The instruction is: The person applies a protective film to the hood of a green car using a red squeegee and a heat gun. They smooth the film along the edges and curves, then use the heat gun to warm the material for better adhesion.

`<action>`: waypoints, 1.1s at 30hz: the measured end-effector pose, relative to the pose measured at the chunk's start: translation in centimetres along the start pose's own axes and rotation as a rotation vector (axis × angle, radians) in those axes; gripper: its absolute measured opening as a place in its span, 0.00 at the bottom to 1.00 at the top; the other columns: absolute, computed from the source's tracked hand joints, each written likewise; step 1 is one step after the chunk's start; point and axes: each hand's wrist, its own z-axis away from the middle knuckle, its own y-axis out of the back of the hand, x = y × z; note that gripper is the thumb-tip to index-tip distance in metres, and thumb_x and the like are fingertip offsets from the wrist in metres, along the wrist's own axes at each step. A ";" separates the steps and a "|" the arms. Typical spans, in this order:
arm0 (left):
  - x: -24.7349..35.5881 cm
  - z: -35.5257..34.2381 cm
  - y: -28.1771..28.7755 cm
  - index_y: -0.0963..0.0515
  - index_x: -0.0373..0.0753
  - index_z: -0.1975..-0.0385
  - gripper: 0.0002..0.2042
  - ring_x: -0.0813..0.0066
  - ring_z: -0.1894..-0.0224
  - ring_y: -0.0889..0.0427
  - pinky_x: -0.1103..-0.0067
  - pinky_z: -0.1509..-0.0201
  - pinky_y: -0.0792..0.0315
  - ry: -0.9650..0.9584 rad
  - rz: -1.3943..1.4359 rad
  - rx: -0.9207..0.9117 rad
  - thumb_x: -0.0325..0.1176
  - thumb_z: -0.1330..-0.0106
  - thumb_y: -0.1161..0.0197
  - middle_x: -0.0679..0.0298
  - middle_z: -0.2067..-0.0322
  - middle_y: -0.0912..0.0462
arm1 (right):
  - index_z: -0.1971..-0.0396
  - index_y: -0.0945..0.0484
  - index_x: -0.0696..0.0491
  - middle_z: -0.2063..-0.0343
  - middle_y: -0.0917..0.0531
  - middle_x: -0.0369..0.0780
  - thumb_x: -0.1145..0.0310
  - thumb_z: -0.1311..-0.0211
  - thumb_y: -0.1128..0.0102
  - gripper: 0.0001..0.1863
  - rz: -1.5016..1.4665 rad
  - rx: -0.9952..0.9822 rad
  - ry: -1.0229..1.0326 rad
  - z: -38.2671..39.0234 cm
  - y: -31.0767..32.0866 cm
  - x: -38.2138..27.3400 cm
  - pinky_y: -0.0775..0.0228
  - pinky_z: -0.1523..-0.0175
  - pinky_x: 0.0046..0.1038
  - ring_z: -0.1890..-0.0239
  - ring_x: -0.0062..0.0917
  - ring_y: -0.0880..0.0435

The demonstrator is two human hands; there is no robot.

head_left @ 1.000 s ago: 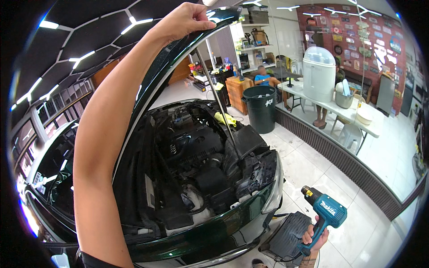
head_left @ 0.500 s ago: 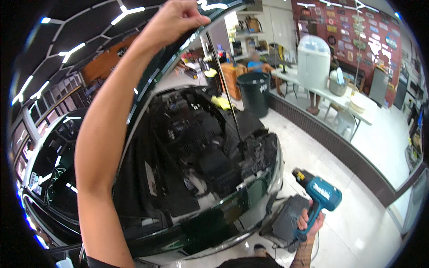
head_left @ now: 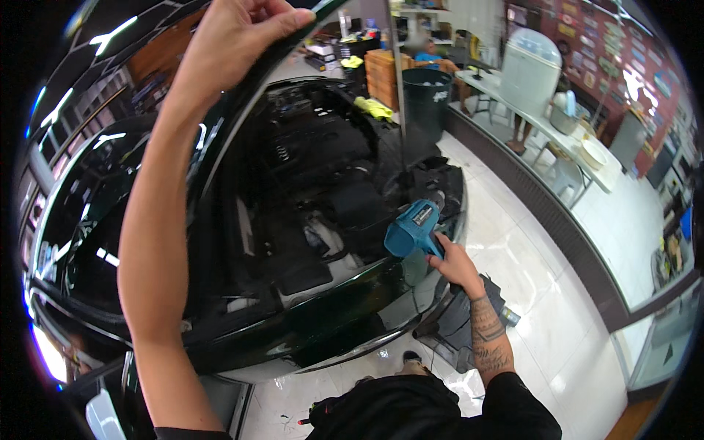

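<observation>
My left arm reaches up to the raised dark green car hood (head_left: 260,84). My left hand (head_left: 246,40) is closed at its edge, thumb along the rim; the fingertips are partly cut off by the picture's top. My right hand (head_left: 456,265) grips the handle of a blue heat gun (head_left: 414,229). Its nozzle points away from me, over the front corner of the open engine bay (head_left: 323,169). Below the bay runs the dark green glossy front of the car (head_left: 315,315).
A thin strut (head_left: 400,110) rises from the bay. A yellow cloth (head_left: 374,108) lies at its far side. Beyond stand a dark bin (head_left: 427,103) and a glass partition. A dark grey box-like object (head_left: 458,330) is near my right forearm. Behind the glass, a person sits near a white table (head_left: 539,125).
My right hand has brought the heat gun up and left, from beside the car to over its front corner, and turned the nozzle away. My left hand stays at the hood edge.
</observation>
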 end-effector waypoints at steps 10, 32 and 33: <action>4.7 18.0 4.6 0.25 0.33 0.81 0.09 0.73 0.76 0.23 0.77 0.71 0.32 0.369 -0.116 0.084 0.25 0.44 0.31 0.60 0.80 0.24 | 0.41 0.31 0.56 0.57 0.18 0.54 0.54 0.43 0.35 0.33 0.510 -0.172 0.061 -12.2 -6.1 2.2 0.24 0.52 0.46 0.54 0.50 0.18; 32.6 65.0 -22.5 0.19 0.30 0.64 0.13 0.47 0.65 0.14 0.57 0.62 0.20 1.807 -0.055 -0.741 0.33 0.36 0.47 0.44 0.70 0.16 | 0.41 0.31 0.66 0.54 0.21 0.62 0.62 0.46 0.31 0.36 0.412 -0.393 0.263 -18.2 -4.8 6.5 0.27 0.48 0.43 0.48 0.53 0.22; 32.7 64.7 -22.2 0.19 0.32 0.65 0.13 0.46 0.66 0.14 0.56 0.63 0.21 1.823 -0.058 -0.692 0.35 0.35 0.47 0.44 0.71 0.16 | 0.41 0.30 0.65 0.54 0.21 0.62 0.61 0.47 0.30 0.36 0.384 -0.402 0.276 -18.4 -4.1 6.5 0.27 0.48 0.43 0.49 0.53 0.21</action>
